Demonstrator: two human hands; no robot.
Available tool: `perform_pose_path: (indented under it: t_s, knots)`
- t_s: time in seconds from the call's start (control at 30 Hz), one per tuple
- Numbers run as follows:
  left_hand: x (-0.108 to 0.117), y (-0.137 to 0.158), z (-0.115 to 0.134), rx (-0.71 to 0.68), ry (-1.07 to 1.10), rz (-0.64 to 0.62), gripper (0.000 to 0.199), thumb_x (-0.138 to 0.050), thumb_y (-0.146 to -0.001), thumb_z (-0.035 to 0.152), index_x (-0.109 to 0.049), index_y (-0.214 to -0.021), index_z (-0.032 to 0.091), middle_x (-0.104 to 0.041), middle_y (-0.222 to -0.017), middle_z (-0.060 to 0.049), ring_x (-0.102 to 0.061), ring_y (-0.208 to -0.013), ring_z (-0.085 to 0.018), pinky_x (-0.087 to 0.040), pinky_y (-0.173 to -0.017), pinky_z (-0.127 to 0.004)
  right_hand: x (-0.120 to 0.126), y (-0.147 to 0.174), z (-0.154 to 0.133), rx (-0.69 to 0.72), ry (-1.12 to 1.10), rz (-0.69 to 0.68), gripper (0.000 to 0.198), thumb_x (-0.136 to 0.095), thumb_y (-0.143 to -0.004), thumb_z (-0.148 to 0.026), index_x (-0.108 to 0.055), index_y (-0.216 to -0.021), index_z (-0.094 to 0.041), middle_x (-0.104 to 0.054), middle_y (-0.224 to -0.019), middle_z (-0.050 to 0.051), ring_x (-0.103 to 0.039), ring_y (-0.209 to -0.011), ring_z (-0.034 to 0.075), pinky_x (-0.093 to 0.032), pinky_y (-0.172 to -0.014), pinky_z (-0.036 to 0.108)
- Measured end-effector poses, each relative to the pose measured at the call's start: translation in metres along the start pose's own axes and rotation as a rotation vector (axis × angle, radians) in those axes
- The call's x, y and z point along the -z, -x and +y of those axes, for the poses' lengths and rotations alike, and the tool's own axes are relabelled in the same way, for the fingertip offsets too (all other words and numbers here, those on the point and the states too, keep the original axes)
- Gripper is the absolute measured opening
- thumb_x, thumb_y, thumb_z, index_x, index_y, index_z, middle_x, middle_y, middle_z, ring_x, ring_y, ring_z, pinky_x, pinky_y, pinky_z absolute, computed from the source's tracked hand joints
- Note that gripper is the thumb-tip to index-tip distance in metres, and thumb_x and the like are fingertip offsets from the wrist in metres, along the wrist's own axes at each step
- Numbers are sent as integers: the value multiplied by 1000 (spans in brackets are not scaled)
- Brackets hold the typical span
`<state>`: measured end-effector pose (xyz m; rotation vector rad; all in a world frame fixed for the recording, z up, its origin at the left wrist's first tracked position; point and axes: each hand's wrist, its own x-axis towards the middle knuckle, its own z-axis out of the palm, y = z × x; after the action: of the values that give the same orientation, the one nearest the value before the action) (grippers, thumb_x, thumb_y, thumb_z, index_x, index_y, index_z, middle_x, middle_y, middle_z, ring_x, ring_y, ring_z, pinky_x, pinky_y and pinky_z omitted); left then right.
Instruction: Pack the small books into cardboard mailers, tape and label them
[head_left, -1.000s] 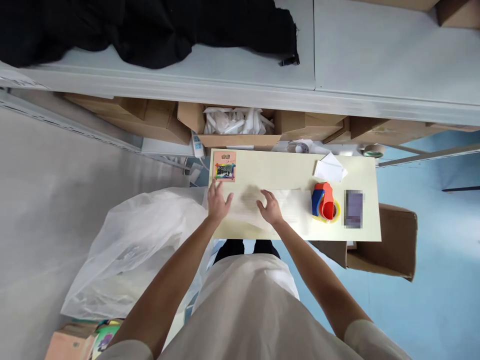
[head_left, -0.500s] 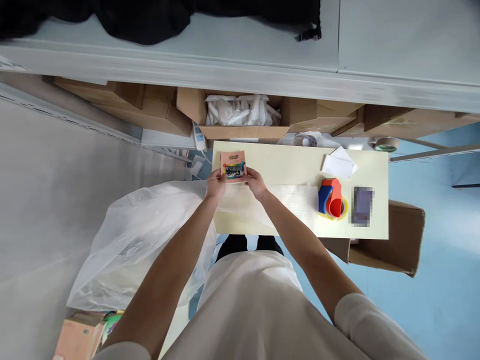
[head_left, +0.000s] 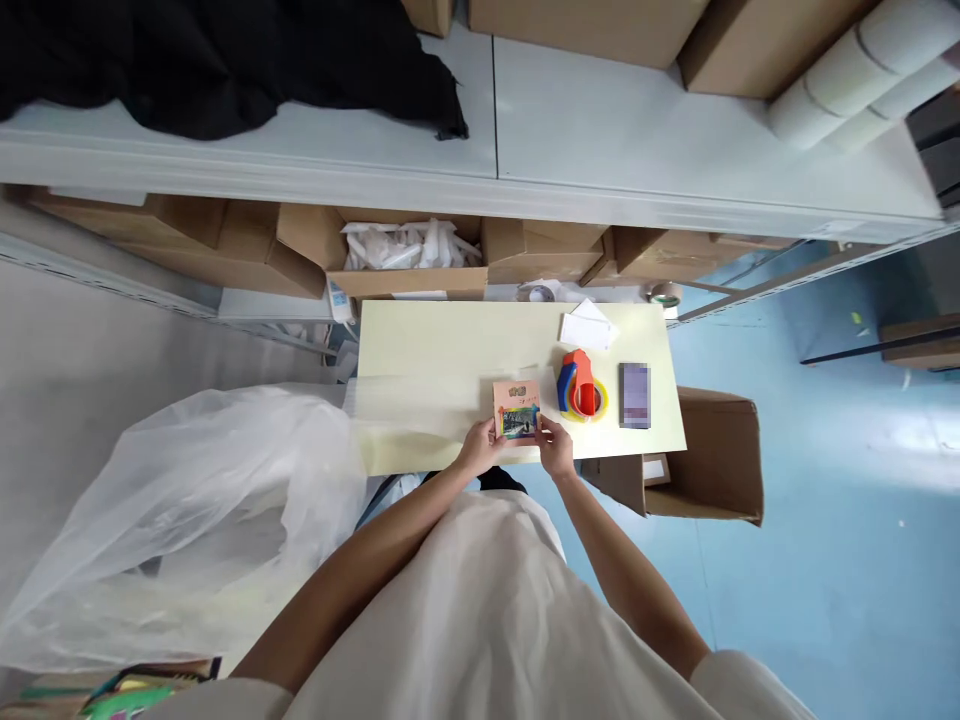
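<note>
Both arms [head_left: 367,560] reach forward and angle inward, with the left hand [head_left: 480,448] and right hand [head_left: 557,449] gripping the lower sides of a small pink book [head_left: 517,395] over the near part of the pale table [head_left: 427,340]. Tape dispenser's [head_left: 577,385] just right of it, and past the table there's a grey shelf [head_left: 637,130] with boxes [head_left: 405,283] underneath.
</note>
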<state>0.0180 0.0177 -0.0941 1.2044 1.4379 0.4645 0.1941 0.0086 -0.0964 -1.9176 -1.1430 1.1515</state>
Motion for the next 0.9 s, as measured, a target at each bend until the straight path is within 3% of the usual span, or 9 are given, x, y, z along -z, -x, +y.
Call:
perform_pose_path:
  t_s: [0.13, 0.23, 0.33, 0.47, 0.57, 0.67, 0.8, 0.9]
  knots:
    - [-23, -2, -1, -49, -241, 18, 45, -57, -77, 26, -51, -120, 16, -61, -102, -10, -53, -104, -25, -44, -92, -39, 3, -10, 19, 29, 160, -33, 39, -50, -76, -31, -66, -109, -19, -65, -88, 6, -59, -72, 18, -49, -77, 35]
    - [-33, 0, -8, -110, -417, 26, 56, -56, -77, 23, -42, -131, 16, -52, -120, -15, -46, -117, -28, -37, -100, -43, 3, -10, 28, 97, 289, -3, 39, -49, -77, -28, -64, -112, -18, -61, -103, 12, -58, -94, 25, -43, -90, 41]
    - [-37, 3, -15, -144, -550, 0, 61, -56, -76, 22, -38, -134, 15, -44, -130, -17, -41, -121, -29, -34, -102, -43, 5, -3, 33, 127, 404, 107, 47, -51, -77, -28, -56, -121, -13, -50, -125, 19, -46, -118, 32, -34, -100, 50]
    - [-38, 4, -14, -118, -636, -27, 61, -56, -77, 22, -36, -134, 14, -41, -132, -18, -42, -120, -30, -35, -100, -42, 8, -4, 35, -20, 173, 106, 66, -60, -69, -31, -43, -129, -11, -46, -132, 21, -38, -127, 31, -32, -103, 48]
    - [-39, 4, -11, -100, -632, -26, 60, -56, -77, 22, -37, -133, 13, -42, -131, -18, -43, -119, -31, -36, -99, -42, 7, -14, 33, -135, 5, 32, 71, -66, -61, -32, -43, -127, -17, -58, -119, 14, -52, -114, 27, -43, -93, 42]
    - [-38, 4, -10, -104, -574, -13, 57, -57, -77, 21, -40, -131, 12, -44, -128, -18, -44, -119, -29, -36, -100, -42, 3, -23, 28, -194, -64, -47, 57, -66, -60, -37, -53, -112, -17, -67, -94, 8, -63, -88, 24, -51, -76, 37]
    - [-39, 3, -14, -123, -412, 26, 54, -58, -75, 20, -44, -127, 13, -45, -128, -17, -45, -121, -28, -37, -102, -43, 2, -21, 18, -199, -128, -147, 30, -64, -59, -35, -58, -82, -16, -69, -80, 7, -64, -77, 24, -51, -69, 37]
    - [-45, -2, -16, -186, -194, 48, 55, -57, -75, 21, -46, -128, 13, -48, -129, -17, -43, -124, -28, -36, -104, -44, 9, -12, 7, -166, -105, -147, 22, -61, -62, -30, -56, -80, -18, -68, -82, 6, -63, -78, 23, -50, -72, 38]
